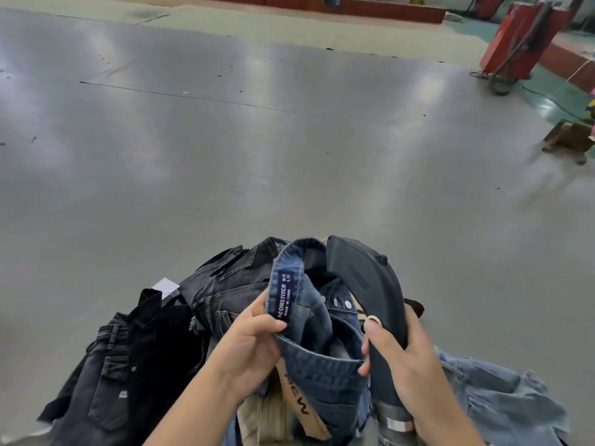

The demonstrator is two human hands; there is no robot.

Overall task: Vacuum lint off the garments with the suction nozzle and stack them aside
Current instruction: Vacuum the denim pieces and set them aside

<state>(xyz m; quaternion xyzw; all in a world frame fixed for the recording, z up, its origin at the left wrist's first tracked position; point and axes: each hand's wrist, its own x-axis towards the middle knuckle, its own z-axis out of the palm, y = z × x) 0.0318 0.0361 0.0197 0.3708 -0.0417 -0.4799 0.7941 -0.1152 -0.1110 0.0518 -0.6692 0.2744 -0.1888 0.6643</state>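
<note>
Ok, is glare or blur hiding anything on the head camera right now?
Head view: pale light streaks glare off the grey table surface without hiding anything; the edges bow from the wide lens; the woven label on the blue denim jeans reads sharply, the background is soft.

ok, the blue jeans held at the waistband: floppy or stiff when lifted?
Likely floppy: the blue jeans already fold and sag between the hands. Probably fairly heavy for cloth, being thick denim. Unlikely to slip, since the left hand pinches the waistband by its label.
</note>
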